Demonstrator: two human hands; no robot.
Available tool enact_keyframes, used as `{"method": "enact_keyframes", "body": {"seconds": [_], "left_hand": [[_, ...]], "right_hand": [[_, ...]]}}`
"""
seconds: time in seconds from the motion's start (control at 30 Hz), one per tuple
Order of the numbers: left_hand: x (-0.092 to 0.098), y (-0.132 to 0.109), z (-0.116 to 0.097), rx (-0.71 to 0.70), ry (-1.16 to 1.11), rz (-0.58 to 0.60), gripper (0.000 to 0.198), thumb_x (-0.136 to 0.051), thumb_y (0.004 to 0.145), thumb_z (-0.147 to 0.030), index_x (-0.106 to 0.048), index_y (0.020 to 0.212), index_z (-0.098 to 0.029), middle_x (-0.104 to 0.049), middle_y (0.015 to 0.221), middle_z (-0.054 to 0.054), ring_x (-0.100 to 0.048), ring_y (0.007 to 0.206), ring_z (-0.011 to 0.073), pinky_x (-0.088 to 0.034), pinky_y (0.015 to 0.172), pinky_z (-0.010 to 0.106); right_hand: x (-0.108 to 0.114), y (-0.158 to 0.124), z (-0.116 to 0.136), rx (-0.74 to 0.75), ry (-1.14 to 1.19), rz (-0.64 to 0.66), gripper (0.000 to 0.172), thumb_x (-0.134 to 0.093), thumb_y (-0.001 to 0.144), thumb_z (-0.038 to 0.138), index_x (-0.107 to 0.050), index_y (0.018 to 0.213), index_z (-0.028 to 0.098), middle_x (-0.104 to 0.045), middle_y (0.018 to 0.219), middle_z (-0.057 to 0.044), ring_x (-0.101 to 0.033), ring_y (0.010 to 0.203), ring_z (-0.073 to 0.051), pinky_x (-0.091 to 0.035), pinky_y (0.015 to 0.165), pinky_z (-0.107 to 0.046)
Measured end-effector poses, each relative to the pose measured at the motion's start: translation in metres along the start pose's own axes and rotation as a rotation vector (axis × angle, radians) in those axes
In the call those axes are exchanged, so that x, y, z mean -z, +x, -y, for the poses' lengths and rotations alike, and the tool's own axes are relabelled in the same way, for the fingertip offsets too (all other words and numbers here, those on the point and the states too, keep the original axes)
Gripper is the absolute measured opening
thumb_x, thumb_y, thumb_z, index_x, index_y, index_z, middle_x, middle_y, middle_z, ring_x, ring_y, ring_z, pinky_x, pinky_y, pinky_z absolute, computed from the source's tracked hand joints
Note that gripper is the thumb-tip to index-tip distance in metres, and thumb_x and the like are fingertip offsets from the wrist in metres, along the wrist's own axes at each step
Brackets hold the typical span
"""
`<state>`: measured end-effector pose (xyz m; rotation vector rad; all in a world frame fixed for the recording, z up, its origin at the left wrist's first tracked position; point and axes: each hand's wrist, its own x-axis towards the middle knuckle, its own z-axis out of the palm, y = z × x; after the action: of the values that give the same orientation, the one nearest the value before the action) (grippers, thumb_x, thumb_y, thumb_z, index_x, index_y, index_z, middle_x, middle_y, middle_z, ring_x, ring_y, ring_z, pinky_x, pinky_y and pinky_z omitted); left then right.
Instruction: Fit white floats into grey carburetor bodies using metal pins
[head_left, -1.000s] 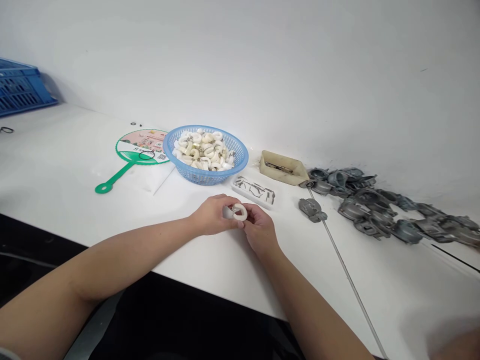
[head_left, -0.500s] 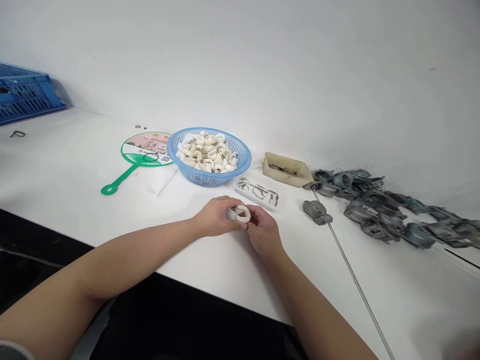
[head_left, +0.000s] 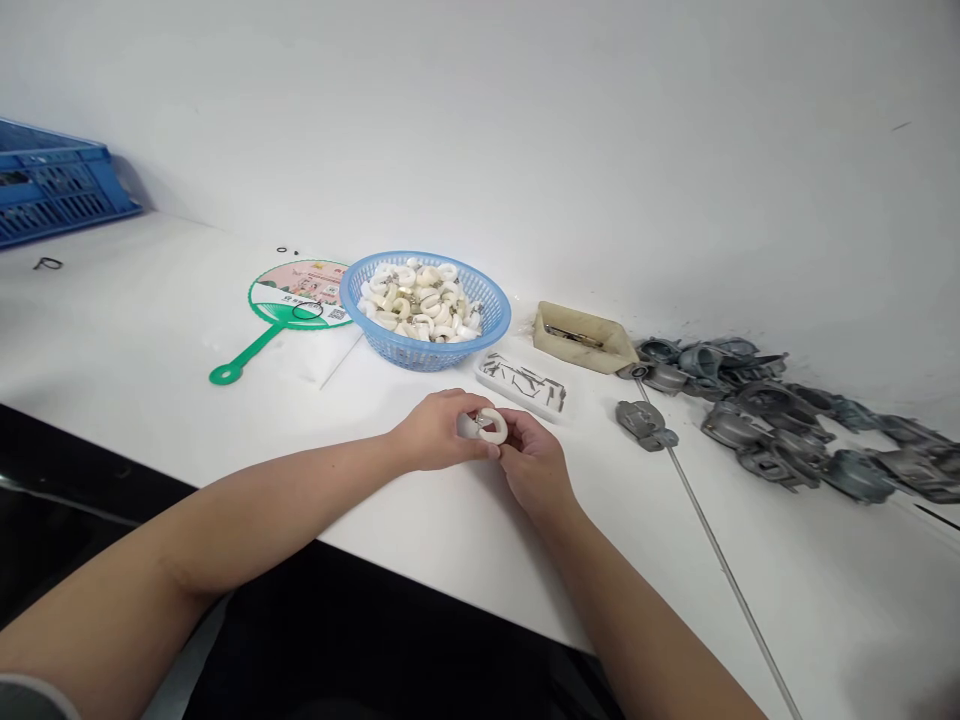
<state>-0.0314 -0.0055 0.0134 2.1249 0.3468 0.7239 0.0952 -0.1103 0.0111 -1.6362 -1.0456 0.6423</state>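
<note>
A white plastic ring with a small metal piece at its side is held over the table between both hands. My left hand is closed on the ring's left side, thumb below and fingers above. From the right, my right hand pinches the same ring with its fingertips. Just beyond the hands lies a white tray of small metal pins. Behind it stands a blue plastic basket heaped with similar white and cream rings.
A beige box holds thin tools. Grey metal castings pile up on the right, with a single casting beside a long thin rod. To the left are a green-handled fan and a blue crate.
The view has shifted slightly, so the things on the table appear a little farther right. Both hands keep hold of the ring in nearly the same pose.
</note>
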Motion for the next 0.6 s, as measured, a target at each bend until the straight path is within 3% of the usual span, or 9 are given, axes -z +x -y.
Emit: {"method": "enact_keyframes", "body": {"seconds": [0.6], "left_hand": [[-0.0003, 0.0000, -0.0005, -0.001, 0.004, -0.005, 0.034, -0.073, 0.067, -0.034, -0.063, 0.097, -0.023, -0.064, 0.092, 0.001, -0.057, 0.088, 0.0190, -0.044, 0.079, 0.030]], "right_hand": [[0.0003, 0.0000, -0.0003, 0.005, 0.003, 0.008, 0.032, -0.056, 0.060, 0.018, -0.061, 0.092, 0.020, -0.065, 0.086, -0.001, -0.058, 0.079, -0.018, -0.046, 0.073, -0.031]]}}
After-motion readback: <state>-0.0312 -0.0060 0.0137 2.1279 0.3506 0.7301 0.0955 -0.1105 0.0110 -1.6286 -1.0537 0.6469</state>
